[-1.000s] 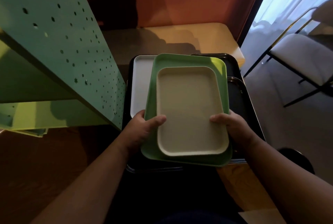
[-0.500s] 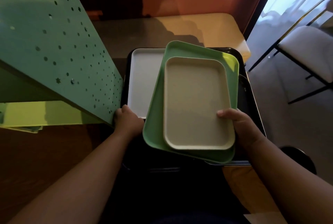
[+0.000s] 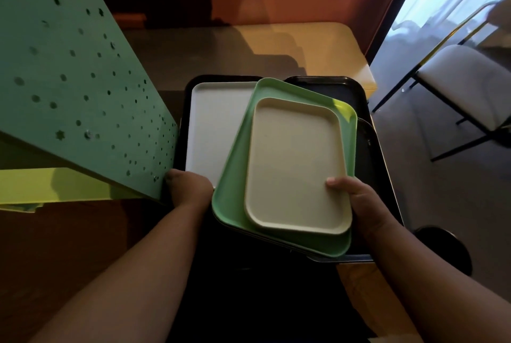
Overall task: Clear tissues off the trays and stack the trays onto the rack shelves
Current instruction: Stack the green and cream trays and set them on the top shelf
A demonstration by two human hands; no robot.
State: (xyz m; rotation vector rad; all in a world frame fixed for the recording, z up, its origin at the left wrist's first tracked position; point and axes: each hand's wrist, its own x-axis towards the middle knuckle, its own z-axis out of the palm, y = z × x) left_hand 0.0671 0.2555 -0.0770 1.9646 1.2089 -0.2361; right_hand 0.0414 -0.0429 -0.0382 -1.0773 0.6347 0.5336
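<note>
No tissues show on any tray you can see, so the clearing part looks done; the stacking part is not, since every tray is at the centre of the frame and none sits on the rack (image 3: 69, 88), the green perforated panel filling the upper left. Your right hand (image 3: 362, 204) grips the lower right edge of the cream tray (image 3: 296, 166), thumb on its inner face, and that tray lies nested in the green tray (image 3: 235, 190), the pair tilted clockwise. Below and to the left lies the white tray (image 3: 213, 127), and black trays (image 3: 326, 84) show beneath at the top and right edges; the whole pile rests on or just above a surface (image 3: 276, 47), though the dim light makes it hard to say whether you are carrying the lot. Your left hand (image 3: 189, 188) is at the near left corner of the pile, just beside the rack's lower edge, fingers curled under and out of sight, so I cannot tell what it holds. Compared with half a second ago, you have swung the green and cream pair further clockwise, and your left hand has stayed at that corner by the rack. What is left: get the pile squared and onto a shelf.
</note>
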